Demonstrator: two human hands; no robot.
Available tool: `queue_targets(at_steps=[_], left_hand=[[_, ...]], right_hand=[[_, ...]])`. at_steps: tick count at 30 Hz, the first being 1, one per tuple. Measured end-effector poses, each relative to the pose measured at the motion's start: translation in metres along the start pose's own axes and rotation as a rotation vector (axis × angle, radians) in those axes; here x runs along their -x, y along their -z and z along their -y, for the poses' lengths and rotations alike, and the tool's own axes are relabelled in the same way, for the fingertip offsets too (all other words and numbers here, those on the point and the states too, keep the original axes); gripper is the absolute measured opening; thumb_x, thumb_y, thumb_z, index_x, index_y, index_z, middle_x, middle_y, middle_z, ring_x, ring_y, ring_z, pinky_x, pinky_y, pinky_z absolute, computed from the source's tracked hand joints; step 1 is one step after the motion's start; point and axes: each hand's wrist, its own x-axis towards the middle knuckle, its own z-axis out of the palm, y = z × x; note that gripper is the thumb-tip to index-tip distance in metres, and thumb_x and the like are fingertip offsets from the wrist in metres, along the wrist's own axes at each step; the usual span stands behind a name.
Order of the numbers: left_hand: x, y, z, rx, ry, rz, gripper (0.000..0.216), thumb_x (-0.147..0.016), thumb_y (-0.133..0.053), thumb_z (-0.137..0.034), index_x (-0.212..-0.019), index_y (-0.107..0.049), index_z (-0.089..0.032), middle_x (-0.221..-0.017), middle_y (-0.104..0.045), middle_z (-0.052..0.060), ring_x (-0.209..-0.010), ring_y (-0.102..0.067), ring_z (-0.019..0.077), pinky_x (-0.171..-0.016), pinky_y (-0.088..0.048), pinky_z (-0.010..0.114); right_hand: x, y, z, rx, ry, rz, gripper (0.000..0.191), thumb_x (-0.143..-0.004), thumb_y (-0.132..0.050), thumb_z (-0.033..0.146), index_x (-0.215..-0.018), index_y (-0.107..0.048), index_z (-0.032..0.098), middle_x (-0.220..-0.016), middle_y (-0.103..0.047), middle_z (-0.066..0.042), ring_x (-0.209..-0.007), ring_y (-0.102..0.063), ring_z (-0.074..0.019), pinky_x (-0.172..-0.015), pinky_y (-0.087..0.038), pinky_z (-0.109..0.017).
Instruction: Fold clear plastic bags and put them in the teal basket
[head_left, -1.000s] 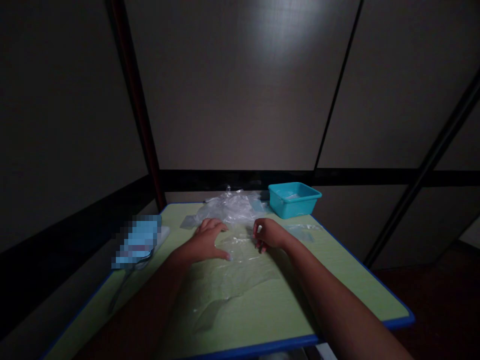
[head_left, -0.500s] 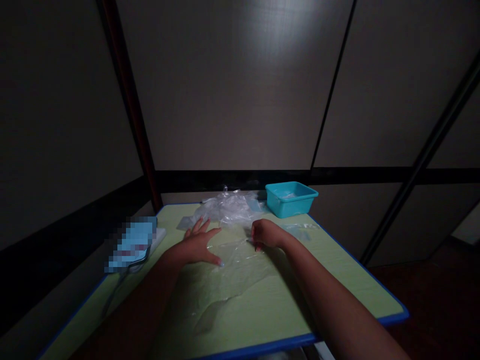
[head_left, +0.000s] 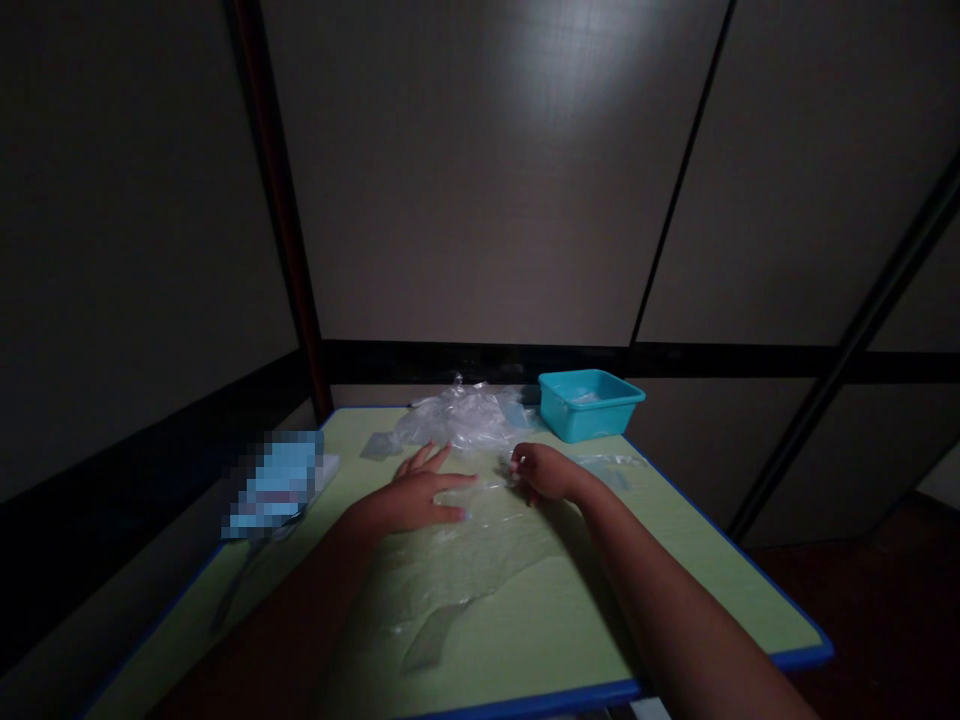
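A clear plastic bag (head_left: 480,560) lies spread flat on the light green table, its near edge slightly raised. My left hand (head_left: 420,500) rests on its left side, fingers spread and holding nothing. At the bag's far right edge, the fingers of my right hand (head_left: 544,473) are pinched together on the thin plastic. Just beyond both hands sits a crumpled heap of clear plastic bags (head_left: 469,415). Another flat clear bag (head_left: 611,470) lies to the right of my right hand.
A turquoise plastic basket (head_left: 589,410) stands at the table's back right corner, with something clear inside. On the left edge is a blurred-out blue item (head_left: 277,485) beside a white object and a dark strap. Behind the blue-rimmed table (head_left: 600,695) rise dark panels (head_left: 480,200).
My left hand has shifted right across the bag, closer to my right hand. The right hand keeps its pinch at the bag's edge. The view has turned slightly.
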Motion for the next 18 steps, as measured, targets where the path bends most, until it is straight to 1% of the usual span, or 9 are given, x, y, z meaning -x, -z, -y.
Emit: queue_targets(at_steps=[2,3,6,10,15,18], left_hand=[[-0.0006,-0.0020,-0.0009,-0.027,0.014,0.081,0.066,-0.067,-0.056,-0.064,-0.127,-0.039,-0.041,-0.148,-0.003,0.000,-0.132,0.010,0.0350,-0.101,-0.009,0.056],[-0.0009,-0.0025,-0.0016,-0.039,0.020,0.112,0.070,-0.067,-0.055,-0.066,-0.129,-0.036,-0.041,-0.148,0.000,0.001,-0.131,0.012,0.0345,-0.101,-0.009,0.057],[-0.0016,-0.0031,-0.0051,-0.063,0.015,0.155,0.075,-0.066,-0.052,-0.070,-0.132,-0.028,-0.042,-0.147,0.007,0.001,-0.131,0.016,0.0330,-0.100,-0.007,0.058],[-0.0015,-0.0039,-0.0091,-0.084,0.004,0.147,0.075,-0.066,-0.050,-0.071,-0.132,-0.027,-0.042,-0.147,0.007,0.001,-0.130,0.017,0.0327,-0.100,-0.006,0.058],[-0.0014,-0.0059,-0.0091,-0.089,0.011,0.112,0.075,-0.067,-0.047,-0.073,-0.132,-0.026,-0.042,-0.148,0.003,0.003,-0.131,0.014,0.0336,-0.100,-0.007,0.059],[-0.0020,-0.0075,-0.0077,-0.095,0.003,0.090,0.077,-0.067,-0.047,-0.073,-0.133,-0.024,-0.042,-0.148,0.001,0.004,-0.131,0.011,0.0341,-0.100,-0.007,0.058]], right_hand=[[-0.0020,-0.0028,-0.0011,-0.081,-0.052,-0.030,0.019,-0.088,-0.040,0.029,-0.086,-0.053,0.015,-0.059,-0.061,-0.001,-0.039,-0.055,-0.0089,-0.039,-0.037,-0.016],[-0.0032,-0.0044,-0.0015,-0.122,-0.081,-0.046,0.023,-0.089,-0.039,0.032,-0.085,-0.053,0.015,-0.057,-0.060,-0.001,-0.037,-0.055,-0.0092,-0.038,-0.036,-0.016],[-0.0069,-0.0088,-0.0023,-0.172,-0.146,-0.084,0.028,-0.087,-0.044,0.036,-0.073,-0.053,0.014,-0.051,-0.058,0.000,-0.036,-0.054,-0.0092,-0.035,-0.036,-0.015],[-0.0094,-0.0099,-0.0026,-0.198,-0.220,-0.081,0.026,-0.082,-0.053,0.033,-0.064,-0.053,0.013,-0.048,-0.059,0.000,-0.034,-0.051,-0.0071,-0.034,-0.037,-0.014],[-0.0075,-0.0060,-0.0021,-0.246,-0.312,-0.033,0.026,-0.079,-0.057,0.033,-0.064,-0.055,0.012,-0.047,-0.061,-0.002,-0.032,-0.051,-0.0079,-0.033,-0.038,-0.015],[-0.0058,-0.0046,-0.0007,-0.261,-0.348,-0.020,0.023,-0.076,-0.062,0.031,-0.065,-0.056,0.012,-0.046,-0.061,-0.001,-0.033,-0.051,-0.0076,-0.035,-0.039,-0.015]])
